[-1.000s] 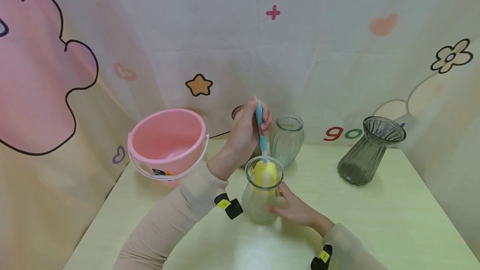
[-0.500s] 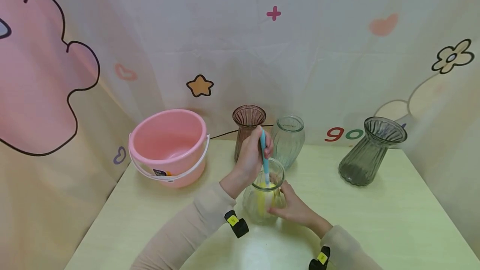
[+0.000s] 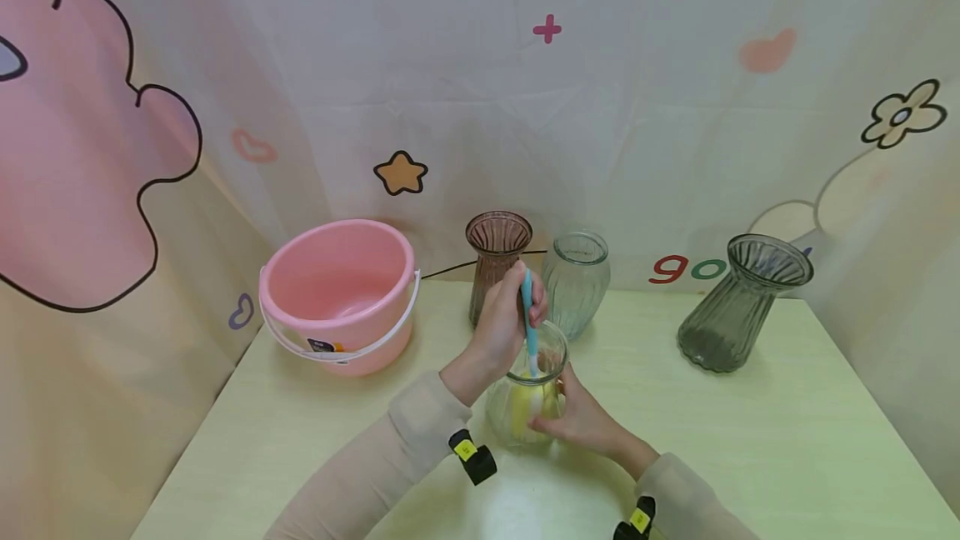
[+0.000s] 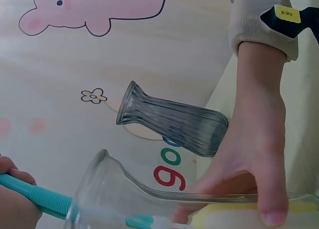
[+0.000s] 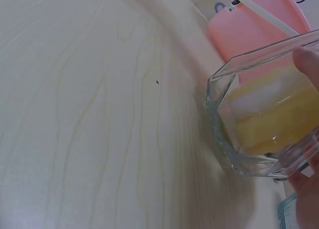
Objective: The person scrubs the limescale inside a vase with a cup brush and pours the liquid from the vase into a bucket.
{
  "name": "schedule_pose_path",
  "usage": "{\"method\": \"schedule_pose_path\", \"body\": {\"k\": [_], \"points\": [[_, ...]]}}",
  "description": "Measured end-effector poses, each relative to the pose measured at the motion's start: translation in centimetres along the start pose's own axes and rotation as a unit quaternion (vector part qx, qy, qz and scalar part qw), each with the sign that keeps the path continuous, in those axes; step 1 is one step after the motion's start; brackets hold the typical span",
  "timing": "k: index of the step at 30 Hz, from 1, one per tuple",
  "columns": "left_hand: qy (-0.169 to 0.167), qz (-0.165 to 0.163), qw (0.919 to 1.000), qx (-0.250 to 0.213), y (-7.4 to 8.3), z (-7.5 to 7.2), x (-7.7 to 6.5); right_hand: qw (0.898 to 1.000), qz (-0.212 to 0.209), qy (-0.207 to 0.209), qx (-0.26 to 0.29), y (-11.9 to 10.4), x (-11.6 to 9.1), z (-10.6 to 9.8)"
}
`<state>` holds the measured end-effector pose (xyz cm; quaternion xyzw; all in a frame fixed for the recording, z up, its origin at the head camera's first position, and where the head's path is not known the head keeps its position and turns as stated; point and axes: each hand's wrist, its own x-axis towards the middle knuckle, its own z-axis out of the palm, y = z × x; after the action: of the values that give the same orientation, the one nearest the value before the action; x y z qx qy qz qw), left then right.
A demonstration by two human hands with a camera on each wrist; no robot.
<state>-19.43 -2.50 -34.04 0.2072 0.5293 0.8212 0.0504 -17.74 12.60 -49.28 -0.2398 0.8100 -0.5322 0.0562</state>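
Note:
In the head view a clear glass vase (image 3: 504,415) stands near the middle of the table. My left hand (image 3: 491,332) grips the blue handle of a sponge brush (image 3: 530,340), which points down through the vase's mouth. Its yellow and white sponge head is inside the glass, low down, as the right wrist view also shows with the sponge (image 5: 279,114) behind the wall. On the vase's right side my right hand (image 3: 588,419) holds the glass, thumb in front. The far fingers are partly hidden behind the vase. In the left wrist view the teal handle (image 4: 50,201) enters the rim.
A pink bucket (image 3: 300,332) with a white handle stands at the left. Behind the hands are a brownish-purple glass vase (image 3: 498,236) and a pale green one (image 3: 573,290). A grey glass vase (image 3: 723,315) stands at the right. A printed curtain (image 3: 637,148) surrounds the table.
My left hand has moved down and slightly right, pushing the sponge from the vase's mouth deep inside. The brownish-purple vase has come into fuller view. My right hand stays on the glass.

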Motion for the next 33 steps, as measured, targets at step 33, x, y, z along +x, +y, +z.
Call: {"method": "schedule_pose_path", "body": {"k": [33], "points": [[-0.039,0.059,0.9974,-0.007,6.0,1.7,0.6,0.999,-0.004,0.041,-0.029,-4.4,-0.5,0.6]]}}
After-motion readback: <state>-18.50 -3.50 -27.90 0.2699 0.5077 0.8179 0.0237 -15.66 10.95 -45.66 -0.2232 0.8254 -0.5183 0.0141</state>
